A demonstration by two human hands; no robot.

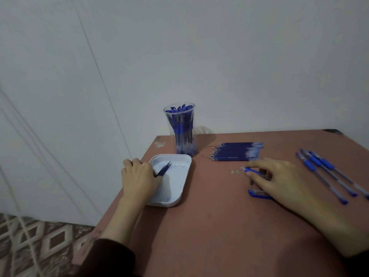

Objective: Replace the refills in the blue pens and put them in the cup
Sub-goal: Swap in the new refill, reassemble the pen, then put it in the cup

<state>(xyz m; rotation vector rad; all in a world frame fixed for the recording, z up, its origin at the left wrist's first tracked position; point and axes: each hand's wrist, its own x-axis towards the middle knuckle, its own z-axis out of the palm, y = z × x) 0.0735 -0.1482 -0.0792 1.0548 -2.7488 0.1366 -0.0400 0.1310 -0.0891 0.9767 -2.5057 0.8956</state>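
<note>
One refill (164, 168) pinched in left hand (137, 176), tip far-right over tray (176, 188); right hand (279, 180) around pen (250, 170).

Clear glossy plastic cup (180, 124); white smooth plastic tray (175, 196); matt reddish-brown desk (219, 226); blue plastic pens (327, 172).

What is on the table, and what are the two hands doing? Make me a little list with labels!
table: reddish-brown, against a pale wall
cup: clear, upright at the far edge, full of blue pens
tray: white, in front of the cup
left hand: over the tray, pinches a dark blue refill
refill pile: lying flat, right of the cup
right hand: on the table, pinches a blue pen part; blurred
loose pens: three, side by side, far right
</note>
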